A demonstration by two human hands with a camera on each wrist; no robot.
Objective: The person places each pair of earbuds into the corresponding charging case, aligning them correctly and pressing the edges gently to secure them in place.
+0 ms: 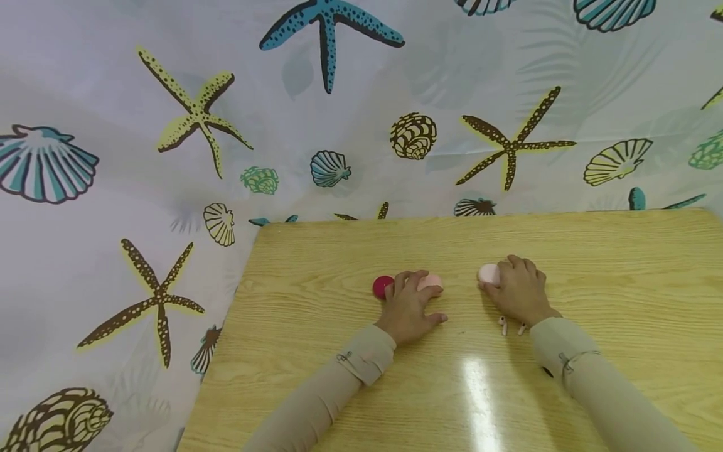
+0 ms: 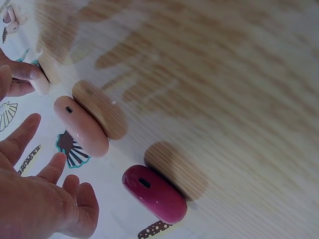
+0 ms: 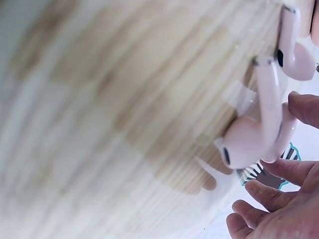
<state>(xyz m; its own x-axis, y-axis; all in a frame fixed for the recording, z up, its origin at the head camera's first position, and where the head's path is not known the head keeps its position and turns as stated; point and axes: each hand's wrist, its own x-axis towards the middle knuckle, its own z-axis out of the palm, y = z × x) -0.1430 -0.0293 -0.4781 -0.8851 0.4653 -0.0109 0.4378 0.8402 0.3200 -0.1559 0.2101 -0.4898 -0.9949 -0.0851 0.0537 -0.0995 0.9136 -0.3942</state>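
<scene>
My left hand (image 1: pixel 409 311) hovers with spread, loosely bent fingers behind a light pink earbud case (image 1: pixel 432 282) and a crimson earbud case (image 1: pixel 382 287). In the left wrist view its fingers stand apart from both the pink case (image 2: pixel 81 127) and the crimson case (image 2: pixel 154 194). My right hand (image 1: pixel 519 292) holds a pale pink earbud case (image 1: pixel 489 274) between thumb and fingers at the table. Two pale pink earbuds, one (image 1: pixel 504 326) and another (image 1: pixel 522 328), lie beside the right wrist. The right wrist view shows an earbud (image 3: pixel 246 142) partly covering the held case (image 3: pixel 286 129).
The wood-grain table (image 1: pixel 316 251) ends at the back against a white curtain (image 1: pixel 361 125) printed with starfish and shells. A bright light reflection lies on the table between my forearms. A small dark thing (image 1: pixel 547 372) shows by the right sleeve.
</scene>
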